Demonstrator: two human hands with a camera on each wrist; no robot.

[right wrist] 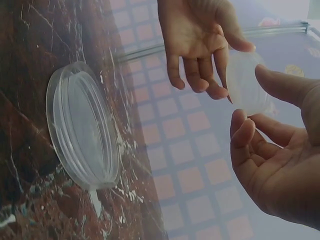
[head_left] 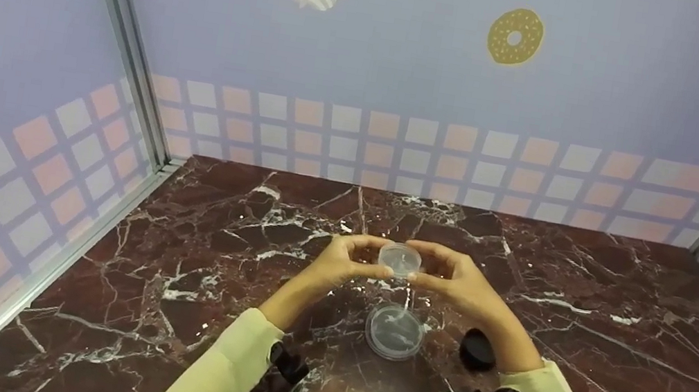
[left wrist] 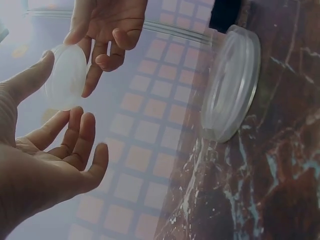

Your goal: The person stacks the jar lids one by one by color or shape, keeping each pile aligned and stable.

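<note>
Both hands pinch a small clear plastic round dish (head_left: 400, 260) from its two sides, raised above the table. My left hand (head_left: 343, 257) holds its left edge between thumb and fingertips; the other fingers are bent loosely below in the left wrist view. At the opposite edge, my right hand (head_left: 457, 280) grips it the same way, thumb on the near side. Seen from the right wrist, the held dish (right wrist: 246, 82) looks frosted and thin. A larger clear round dish (head_left: 395, 333) rests on the table nearer the body, below the hands.
A black round object (head_left: 478, 349) lies on the table right of the larger dish, beside the right forearm. The dark red marbled table (head_left: 610, 363) meets a lilac wall (head_left: 398, 63) with pink and white squares. Black wrist devices (head_left: 289, 363) sit at both cuffs.
</note>
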